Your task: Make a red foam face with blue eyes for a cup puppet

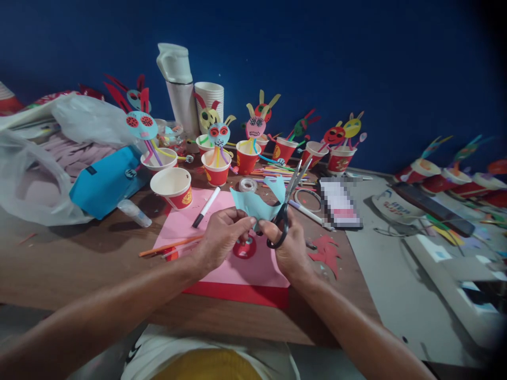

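Over the pink paper point(222, 274), my left hand point(224, 232) pinches the lower left edge of a light blue paper piece point(257, 205) with a curved, cut outline. My right hand point(291, 240) grips the same piece between thumb and finger. That hand also has black-handled scissors point(282, 221) hooked in it, their blades pointing up and slightly parted. Beneath the hands lies a red round cutout point(244, 248), partly hidden by the fingers. A white marker with a black end point(206, 207) rests near my left hand.
Red paper cups point(216, 171) with paper-faced figures line the back. A plain cup point(172, 186) stands nearer. A phone point(340, 203), red paper scraps point(327, 256) and a tape roll point(248, 184) lie around; a plastic bag point(35, 179) and blue pouch point(105, 182) sit left.
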`<state>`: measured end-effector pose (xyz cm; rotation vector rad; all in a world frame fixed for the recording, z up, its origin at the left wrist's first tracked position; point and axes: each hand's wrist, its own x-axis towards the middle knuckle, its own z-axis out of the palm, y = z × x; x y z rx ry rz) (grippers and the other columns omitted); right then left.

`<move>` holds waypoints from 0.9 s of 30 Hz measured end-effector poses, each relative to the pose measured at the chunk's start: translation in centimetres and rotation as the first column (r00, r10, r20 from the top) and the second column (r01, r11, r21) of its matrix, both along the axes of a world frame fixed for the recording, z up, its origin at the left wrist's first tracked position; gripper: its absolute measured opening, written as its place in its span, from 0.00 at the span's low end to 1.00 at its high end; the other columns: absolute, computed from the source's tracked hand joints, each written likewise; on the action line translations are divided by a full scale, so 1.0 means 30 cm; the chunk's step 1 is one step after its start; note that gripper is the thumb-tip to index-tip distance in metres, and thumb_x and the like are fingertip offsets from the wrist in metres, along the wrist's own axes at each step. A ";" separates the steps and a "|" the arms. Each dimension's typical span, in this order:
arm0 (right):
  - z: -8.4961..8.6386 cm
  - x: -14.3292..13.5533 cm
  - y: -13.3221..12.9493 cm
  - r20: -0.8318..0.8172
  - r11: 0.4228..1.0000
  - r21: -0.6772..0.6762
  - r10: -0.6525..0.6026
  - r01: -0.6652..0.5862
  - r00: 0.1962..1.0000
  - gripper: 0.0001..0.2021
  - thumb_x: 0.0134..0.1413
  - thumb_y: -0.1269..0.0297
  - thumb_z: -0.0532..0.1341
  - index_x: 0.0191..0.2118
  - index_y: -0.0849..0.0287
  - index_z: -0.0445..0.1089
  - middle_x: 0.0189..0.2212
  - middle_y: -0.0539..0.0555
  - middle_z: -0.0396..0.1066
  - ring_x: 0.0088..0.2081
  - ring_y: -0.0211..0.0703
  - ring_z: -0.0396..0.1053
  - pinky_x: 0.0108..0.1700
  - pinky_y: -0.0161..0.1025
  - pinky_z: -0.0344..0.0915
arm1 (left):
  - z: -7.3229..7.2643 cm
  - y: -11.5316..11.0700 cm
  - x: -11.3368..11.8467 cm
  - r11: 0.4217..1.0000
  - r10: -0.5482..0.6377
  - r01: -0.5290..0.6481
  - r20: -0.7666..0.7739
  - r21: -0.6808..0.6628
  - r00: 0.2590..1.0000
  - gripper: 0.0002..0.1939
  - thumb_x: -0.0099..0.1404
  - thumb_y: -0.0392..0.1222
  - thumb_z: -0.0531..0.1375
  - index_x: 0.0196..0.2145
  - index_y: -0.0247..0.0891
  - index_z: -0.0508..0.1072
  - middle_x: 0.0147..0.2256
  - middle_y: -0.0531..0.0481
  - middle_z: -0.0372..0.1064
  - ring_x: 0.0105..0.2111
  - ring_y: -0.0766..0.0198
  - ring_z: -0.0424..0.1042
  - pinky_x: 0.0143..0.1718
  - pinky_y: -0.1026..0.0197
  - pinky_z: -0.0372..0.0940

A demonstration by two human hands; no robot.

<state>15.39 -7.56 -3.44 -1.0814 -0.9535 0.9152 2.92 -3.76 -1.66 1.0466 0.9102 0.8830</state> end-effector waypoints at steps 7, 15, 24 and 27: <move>0.003 0.000 -0.004 0.060 1.000 -0.012 -0.024 0.025 0.998 0.13 0.43 0.71 0.62 0.39 0.57 0.67 0.29 0.46 0.66 0.30 0.36 0.63 0.34 0.33 0.63 | 0.004 0.002 0.004 1.000 0.020 -0.020 -0.014 0.001 1.000 0.09 0.49 0.41 0.64 0.21 0.33 0.69 0.13 0.56 0.63 0.13 0.74 0.58 0.16 0.70 0.53; 0.000 0.022 0.002 0.112 0.997 -0.073 -0.030 0.038 0.993 0.11 0.50 0.59 0.62 0.38 0.58 0.63 0.28 0.47 0.66 0.28 0.35 0.62 0.33 0.33 0.62 | 0.014 0.046 -0.026 0.998 0.068 -0.067 0.064 -0.014 0.996 0.11 0.50 0.41 0.64 0.20 0.35 0.66 0.13 0.57 0.61 0.15 0.73 0.60 0.19 0.69 0.57; -0.002 0.044 -0.025 0.211 0.941 -0.146 0.332 -0.307 0.919 0.21 0.56 0.47 0.54 0.46 0.59 0.63 0.25 0.49 0.63 0.28 0.39 0.62 0.34 0.37 0.60 | 0.052 0.127 -0.094 0.975 0.194 -0.206 0.130 0.083 0.972 0.10 0.51 0.40 0.63 0.19 0.34 0.66 0.14 0.57 0.61 0.16 0.74 0.59 0.20 0.70 0.55; 0.020 0.033 -0.038 0.234 0.895 -0.208 0.438 -0.395 0.868 0.23 0.51 0.45 0.58 0.44 0.59 0.64 0.26 0.49 0.63 0.28 0.38 0.60 0.31 0.36 0.59 | 0.063 0.142 -0.113 0.971 0.213 -0.227 0.163 0.075 0.963 0.10 0.50 0.39 0.64 0.20 0.34 0.66 0.14 0.57 0.61 0.15 0.74 0.59 0.19 0.70 0.54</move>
